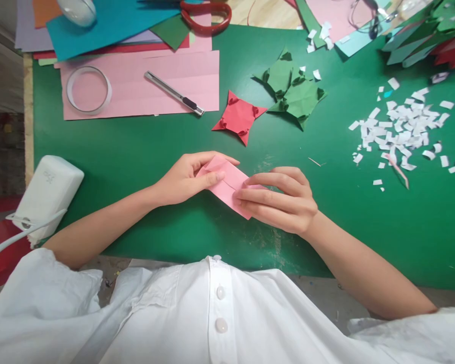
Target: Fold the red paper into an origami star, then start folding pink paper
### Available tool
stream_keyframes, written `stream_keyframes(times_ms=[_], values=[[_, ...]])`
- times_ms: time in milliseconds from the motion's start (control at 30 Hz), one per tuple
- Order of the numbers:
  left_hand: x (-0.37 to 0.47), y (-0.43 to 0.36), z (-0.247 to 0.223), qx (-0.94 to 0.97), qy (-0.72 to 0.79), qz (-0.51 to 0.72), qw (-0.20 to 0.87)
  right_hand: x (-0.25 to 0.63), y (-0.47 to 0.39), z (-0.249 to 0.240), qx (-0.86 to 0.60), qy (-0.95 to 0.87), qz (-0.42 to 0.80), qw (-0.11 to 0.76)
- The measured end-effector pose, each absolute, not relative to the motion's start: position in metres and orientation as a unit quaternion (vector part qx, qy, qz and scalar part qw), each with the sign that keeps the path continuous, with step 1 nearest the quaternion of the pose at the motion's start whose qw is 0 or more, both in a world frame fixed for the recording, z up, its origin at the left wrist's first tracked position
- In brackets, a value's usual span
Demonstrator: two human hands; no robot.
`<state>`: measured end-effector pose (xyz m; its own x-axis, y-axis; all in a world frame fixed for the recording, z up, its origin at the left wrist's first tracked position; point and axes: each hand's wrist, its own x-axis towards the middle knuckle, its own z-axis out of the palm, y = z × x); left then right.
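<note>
A folded pink paper (227, 184) is held between both hands above the green tabletop, near its front edge. My left hand (191, 177) pinches its upper left end, the thumb lying on top and the fingers behind. At the right end, my right hand (282, 198) has its fingers on the paper's face; its thumb is hidden. Just beyond the hands lies a red folded paper star (239, 117) with curled corners. Two green folded pieces (301, 98) of similar shape sit behind it to the right.
A pink sheet (132, 96) carries a tape roll (88, 90) and a cutter (174, 94). Red-handled scissors (206, 17) lie on coloured paper at the back. White paper scraps (405, 126) are scattered right. A white power bank (49, 194) with a cable stands at the left edge.
</note>
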<state>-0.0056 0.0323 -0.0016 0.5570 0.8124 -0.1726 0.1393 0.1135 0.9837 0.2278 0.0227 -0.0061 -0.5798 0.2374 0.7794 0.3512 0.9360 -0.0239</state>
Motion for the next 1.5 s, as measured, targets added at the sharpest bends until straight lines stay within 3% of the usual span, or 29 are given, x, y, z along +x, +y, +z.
stream_keyframes(times_ms=[100,200,467,800,1000,1133,1500], values=[[-0.009,0.033,-0.002,0.593,0.370,0.244,0.673,0.231,0.022,-0.005,-0.161,-0.894,-0.024,0.418],[-0.007,0.030,0.003,0.626,0.405,0.219,0.630,0.233,0.019,-0.003,-0.154,-0.900,0.015,0.407],[-0.002,0.023,0.012,0.665,0.437,0.180,0.578,0.233,0.019,0.005,-0.061,-0.925,-0.034,0.373],[-0.002,0.024,0.005,0.576,0.370,0.199,0.702,0.224,0.000,-0.006,-0.307,-0.835,0.198,0.412],[0.003,0.017,0.006,0.492,0.371,0.212,0.758,0.221,-0.001,-0.003,-0.456,-0.774,0.221,0.379],[0.005,0.015,0.007,0.484,0.376,0.211,0.762,0.220,-0.002,-0.006,-0.480,-0.756,0.261,0.360],[0.003,0.013,0.007,0.525,0.357,0.206,0.745,0.215,-0.006,-0.016,-0.476,-0.725,0.278,0.413]])
